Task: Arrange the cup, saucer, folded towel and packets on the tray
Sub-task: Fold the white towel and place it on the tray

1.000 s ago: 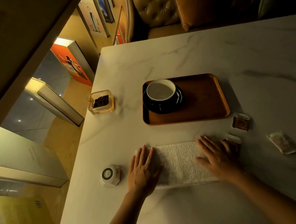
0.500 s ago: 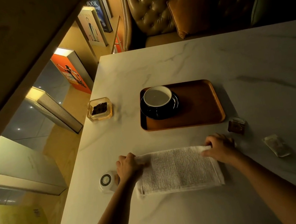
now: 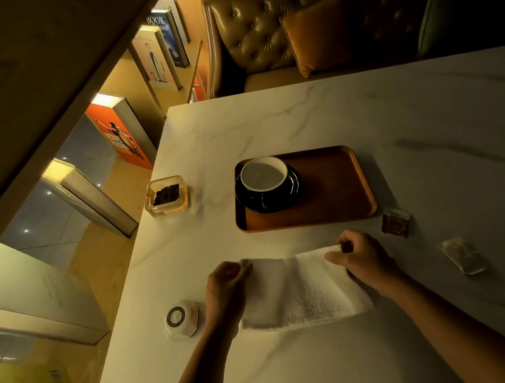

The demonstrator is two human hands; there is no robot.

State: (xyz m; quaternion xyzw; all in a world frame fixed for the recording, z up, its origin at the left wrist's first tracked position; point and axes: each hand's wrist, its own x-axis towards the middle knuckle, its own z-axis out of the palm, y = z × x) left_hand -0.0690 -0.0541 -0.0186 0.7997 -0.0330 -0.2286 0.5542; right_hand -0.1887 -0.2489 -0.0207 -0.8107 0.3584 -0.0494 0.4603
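So the big marble table (image 3: 363,112) has the wooden tray (image 3: 335,199) sitting roughly dead centre of the view, and the black saucer (image 3: 247,198) with the white-lined cup (image 3: 263,173) is already on it, tucked into the tray's 10 o'clock corner. That part looks done.

The step in hand, I'd say, is folding the white towel (image 3: 302,287), which lies flat on the table at 6 o'clock from the tray. Left hand (image 3: 225,288) is pinched shut on the towel's far left corner, right hand (image 3: 361,260) is pinched shut on the far right corner, and that far edge looks lifted a bit. Next move probably means bringing that edge toward the near one evenly, both hands together (otherwise the fold goes crooked), then moving it to the tray's bare right half.

Packets not on yet: a dark packet (image 3: 395,224) at 4 o'clock just off the tray's corner, and a pale packet (image 3: 463,255) further out.

Writing: a book (image 3: 164,32) at 11 o'clock says "BOOK"; the packets' print is too small to read.
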